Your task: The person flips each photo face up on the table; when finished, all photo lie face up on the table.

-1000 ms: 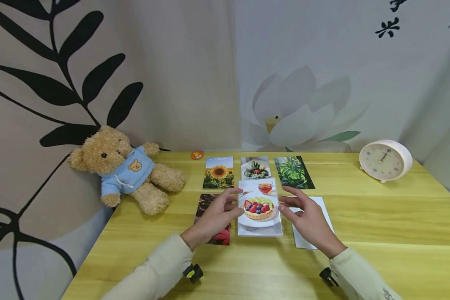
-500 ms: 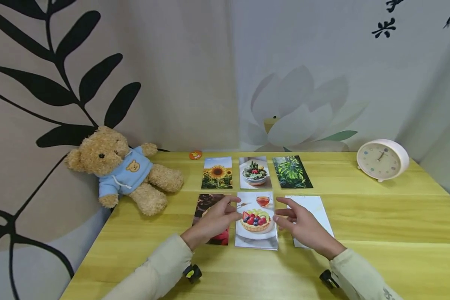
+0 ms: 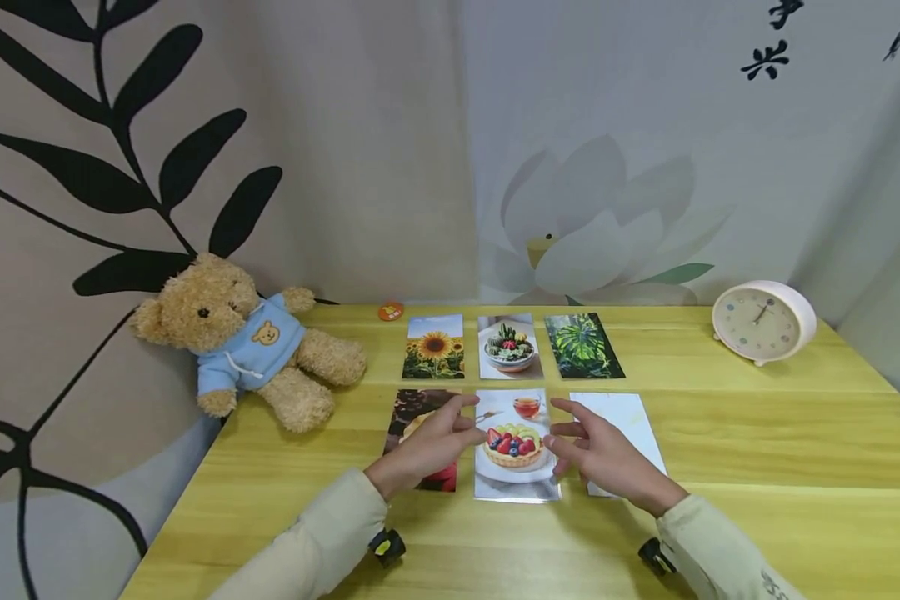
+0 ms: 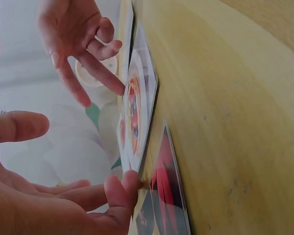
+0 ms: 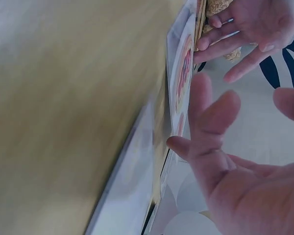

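Observation:
A fruit tart card [image 3: 516, 479] lies at the middle of the near row, with a thin edge showing beneath its near side. My left hand [image 3: 429, 446] is at its left edge, fingertips touching or nearly touching it, partly over a dark red card [image 3: 441, 481]. At the right edge my right hand [image 3: 615, 458] stands likewise, above a mostly white card [image 3: 633, 410]. In the left wrist view, the left thumb [image 4: 24, 126] stands well away from the other fingers. Loosely bent fingers of my right hand [image 5: 235, 171] are beside the tart card [image 5: 179, 83] in the right wrist view.
Behind lie a sunflower card [image 3: 434, 347], a cactus bowl card [image 3: 510, 347] and a green leaf card [image 3: 585, 346]. A teddy bear [image 3: 251, 333] leans at the left. A round clock [image 3: 763, 322] stands back right. An orange round sticker [image 3: 391, 311] is near the back edge.
The tart card has come down and nearer to me, uncovering the cactus card behind it. Both hands stay at its sides, their fingers slightly shifted.

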Available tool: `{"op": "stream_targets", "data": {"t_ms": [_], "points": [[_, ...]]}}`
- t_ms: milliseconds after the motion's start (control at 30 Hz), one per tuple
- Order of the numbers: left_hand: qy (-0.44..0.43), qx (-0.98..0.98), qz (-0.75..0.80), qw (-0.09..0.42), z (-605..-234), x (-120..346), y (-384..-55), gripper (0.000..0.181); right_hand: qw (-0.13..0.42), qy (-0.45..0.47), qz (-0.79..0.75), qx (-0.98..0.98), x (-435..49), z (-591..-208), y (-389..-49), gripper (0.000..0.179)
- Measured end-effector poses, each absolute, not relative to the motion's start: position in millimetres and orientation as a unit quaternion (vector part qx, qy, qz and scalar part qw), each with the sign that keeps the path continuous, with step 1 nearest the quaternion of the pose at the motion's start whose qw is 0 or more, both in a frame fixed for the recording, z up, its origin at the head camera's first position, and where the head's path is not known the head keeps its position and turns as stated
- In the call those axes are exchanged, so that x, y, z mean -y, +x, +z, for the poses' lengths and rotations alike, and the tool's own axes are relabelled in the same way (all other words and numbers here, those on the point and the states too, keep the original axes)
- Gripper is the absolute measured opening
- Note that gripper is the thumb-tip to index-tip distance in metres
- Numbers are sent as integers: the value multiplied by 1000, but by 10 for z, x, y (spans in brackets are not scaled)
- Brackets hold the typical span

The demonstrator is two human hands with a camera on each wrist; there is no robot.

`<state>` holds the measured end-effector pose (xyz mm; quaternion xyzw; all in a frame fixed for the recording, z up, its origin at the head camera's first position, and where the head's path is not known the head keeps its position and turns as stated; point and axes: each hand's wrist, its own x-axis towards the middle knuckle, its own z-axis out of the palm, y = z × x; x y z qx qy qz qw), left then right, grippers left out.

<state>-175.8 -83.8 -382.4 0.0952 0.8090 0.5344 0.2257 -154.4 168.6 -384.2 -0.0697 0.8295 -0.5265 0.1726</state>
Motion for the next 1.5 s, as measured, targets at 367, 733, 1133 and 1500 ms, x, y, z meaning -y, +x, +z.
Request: {"op": "stream_targets", "data": {"t_ms": [367,733,1133,1500], "points": [[110,-808,538,214,-3801,830,-1770,70,235,-110,-540,-800,-1777,-3853,-1605,83],[129,-789,559,221,-3748,695,-1759,62,204,-137,-478,-843,-1850,-3741,-1550,78],[137,-714,610,314,-3720,152,-1758,57,109,-155,-359,-914,-2321,-3671,-1377,61],[124,-684,619,366,-3760,-159,-1748,58,66,-120,-277,-951,-2656,-3803,-1361,63]]}}
